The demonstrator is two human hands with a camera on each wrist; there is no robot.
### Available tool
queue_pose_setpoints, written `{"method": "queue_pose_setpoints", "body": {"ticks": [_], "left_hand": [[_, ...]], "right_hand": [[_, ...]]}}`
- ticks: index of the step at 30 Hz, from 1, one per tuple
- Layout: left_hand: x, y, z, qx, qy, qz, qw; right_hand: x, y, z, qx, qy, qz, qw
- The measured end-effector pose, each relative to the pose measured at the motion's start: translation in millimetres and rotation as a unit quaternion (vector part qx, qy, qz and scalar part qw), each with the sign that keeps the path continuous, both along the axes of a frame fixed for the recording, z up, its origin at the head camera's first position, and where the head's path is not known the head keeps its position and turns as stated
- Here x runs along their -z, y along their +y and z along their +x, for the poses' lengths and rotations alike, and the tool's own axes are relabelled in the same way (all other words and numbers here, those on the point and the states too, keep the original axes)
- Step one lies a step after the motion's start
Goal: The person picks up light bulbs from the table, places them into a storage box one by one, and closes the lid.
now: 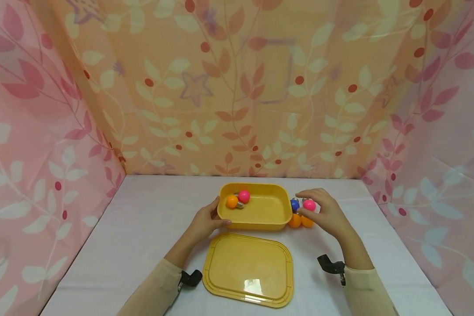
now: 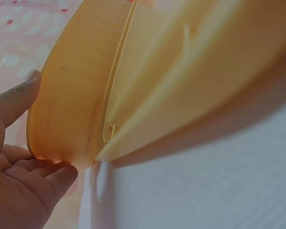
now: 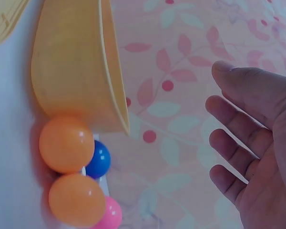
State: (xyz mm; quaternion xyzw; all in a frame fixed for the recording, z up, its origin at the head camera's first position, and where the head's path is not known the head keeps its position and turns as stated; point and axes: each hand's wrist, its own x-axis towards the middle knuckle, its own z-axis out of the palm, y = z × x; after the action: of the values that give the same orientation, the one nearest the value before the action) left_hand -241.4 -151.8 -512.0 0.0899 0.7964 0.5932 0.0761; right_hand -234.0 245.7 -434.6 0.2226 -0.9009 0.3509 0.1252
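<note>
A yellow plastic box (image 1: 266, 208) stands on the table, holding an orange light bulb (image 1: 231, 201) and a pink light bulb (image 1: 243, 196) with metal screw bases. My left hand (image 1: 204, 223) grips the box's left end, thumb and fingers spread around its walls; the left wrist view shows fingers curled against the wall (image 2: 66, 95). Beside the box's right end lie several more bulbs: a blue bulb (image 3: 99, 160), a pink bulb (image 1: 309, 205) and two orange bulbs (image 3: 66, 144). Above them hovers my right hand (image 1: 327, 213), fingers apart and holding nothing in the right wrist view.
The yellow lid (image 1: 246, 270) lies flat on the white table (image 1: 142, 228), just in front of the box. Patterned cloth (image 1: 237, 87) hangs behind the table and along both sides. A black wrist mount (image 1: 332, 265) sticks out from each sleeve.
</note>
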Motion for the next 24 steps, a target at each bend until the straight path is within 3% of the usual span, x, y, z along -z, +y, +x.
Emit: {"method": "queue_pose_setpoints", "body": {"ticks": [5,9,16,24], "left_hand": [[-0.5,0.7,-0.3,-0.003,0.001,-0.003,1.0],[-0.9,1.1,0.1,-0.005,-0.002,-0.002,1.0],[0.8,1.1,0.3,-0.007,-0.002,-0.005,1.0],[0.8,0.3,-0.5,-0.005,-0.002,-0.003,1.0]], "right_hand": [[3.8,16.3,-3.2,0.009,0.016,0.003,0.9998],[10.0,27.1,-6.0,0.022,0.005,-0.001,0.9997],[24.9,40.8,-9.8,0.045,-0.061,-0.004,0.9971],[39.2,49.9,-16.5,0.057,-0.131,0.027,0.9893]]}}
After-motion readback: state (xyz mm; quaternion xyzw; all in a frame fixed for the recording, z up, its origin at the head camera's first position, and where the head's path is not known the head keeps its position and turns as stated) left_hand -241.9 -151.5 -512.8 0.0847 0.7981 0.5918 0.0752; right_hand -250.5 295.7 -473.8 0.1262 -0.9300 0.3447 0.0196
